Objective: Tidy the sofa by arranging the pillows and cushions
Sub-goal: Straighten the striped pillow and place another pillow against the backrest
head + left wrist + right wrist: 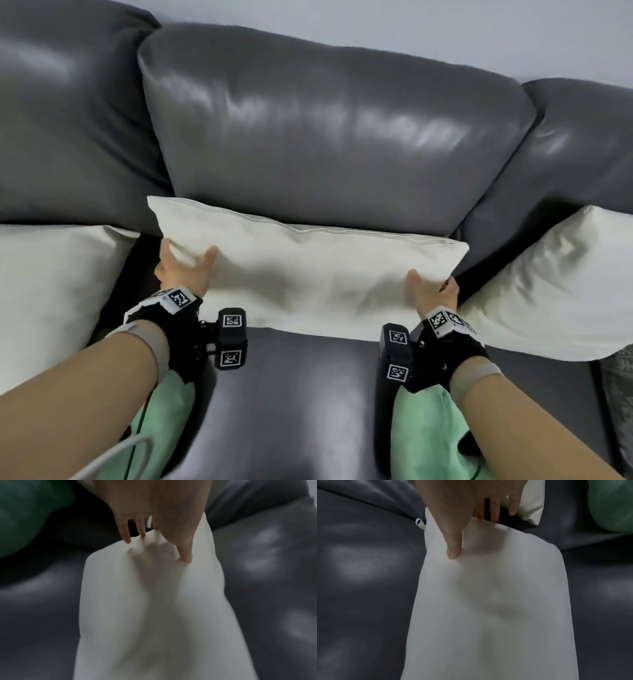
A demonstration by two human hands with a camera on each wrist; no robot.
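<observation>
While my left hand [185, 270] and right hand [432, 294] grasp the middle pillow's [308, 270] ends against the sofa [329, 130] backrest, two side pillows [44, 291] already stand propped; I judge only final seating remains.

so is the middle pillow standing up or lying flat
Standing up, leaning on the back cushion. The middle pillow rests on its long lower edge on the seat, zip seam on top, with the hands gripping its ends.
</observation>
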